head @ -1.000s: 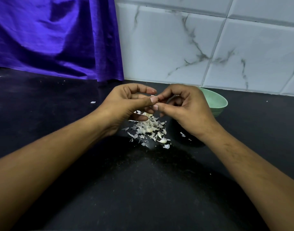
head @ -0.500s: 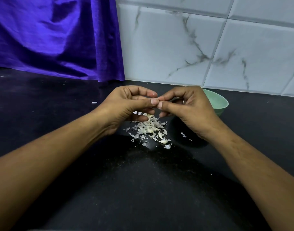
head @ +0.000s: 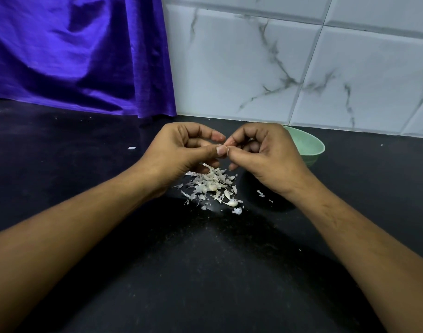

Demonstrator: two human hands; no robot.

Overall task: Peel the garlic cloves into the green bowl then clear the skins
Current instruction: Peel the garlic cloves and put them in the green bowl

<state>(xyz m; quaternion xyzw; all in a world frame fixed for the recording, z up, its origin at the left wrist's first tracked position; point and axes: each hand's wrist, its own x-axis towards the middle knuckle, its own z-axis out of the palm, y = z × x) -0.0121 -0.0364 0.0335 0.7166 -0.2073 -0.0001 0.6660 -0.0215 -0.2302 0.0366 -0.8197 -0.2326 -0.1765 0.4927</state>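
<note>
My left hand [head: 181, 150] and my right hand [head: 261, 152] meet fingertip to fingertip above the black counter, both pinching a small garlic clove [head: 226, 143] that is mostly hidden between the fingers. Directly below them lies a pile of white garlic skins [head: 210, 183] with a few cloves [head: 232, 202] mixed in at its near edge. The green bowl [head: 306, 145] stands behind my right hand, partly covered by it; its inside is not visible.
Stray skin flakes lie at the left [head: 131, 148] and under my right wrist [head: 260, 193]. A purple cloth [head: 73, 56] hangs at the back left. A white marble-tiled wall [head: 301, 68] bounds the black counter [head: 205, 272] at the back.
Both hands stay together over the pile. The fingertips have shifted slightly, working at the clove; the hands sit a little lower than one second ago.
</note>
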